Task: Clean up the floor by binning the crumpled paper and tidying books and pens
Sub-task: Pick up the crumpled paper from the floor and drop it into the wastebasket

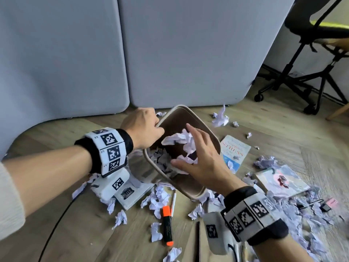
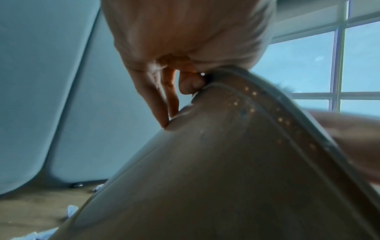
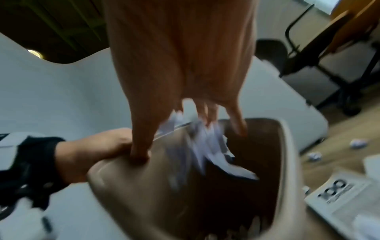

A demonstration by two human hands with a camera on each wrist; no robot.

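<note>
L hand [image 1: 144,127] grips the far-left rim of the bin [image 1: 211,132], thumb inside, fingers [image 2: 158,104] curled on the outer wall; bin tilted, mouth toward the camera. R hand [image 1: 203,157] is over the bin mouth, palm down, fingers [image 3: 236,120] spread and released, holding nothing. Crumpled paper [image 1: 181,138] sits just under that palm, inside the bin mouth; whether it touches the fingers, can't tell (blur in R wrist view). More crumpled bits deeper in the bin.

Surface: wood floor [image 1: 264,118]. Grey fabric panels [image 1: 188,50] stand right behind the bin. Black office chair [image 1: 311,53] far right, wheeled base on the floor. L wrist view shows a window [image 2: 339,65] behind the bin rim.

Around: loose paper scraps [image 1: 157,197] all over the floor, thickest on the right. Book w/ light blue cover [image 1: 235,152] just right of the bin, second book [image 1: 281,180] further right, third book w/ building drawing [image 1: 132,191] under the L wrist, partly hidden by the bin. Orange-capped highlighter [image 1: 167,227] and white pen [image 1: 173,202] lie in front of the bin, black pen [image 1: 198,241] near the R wrist. Pink binder clip [image 1: 329,204] at right among the scraps. Black cable [image 1: 54,227] runs across the floor lower left.
</note>
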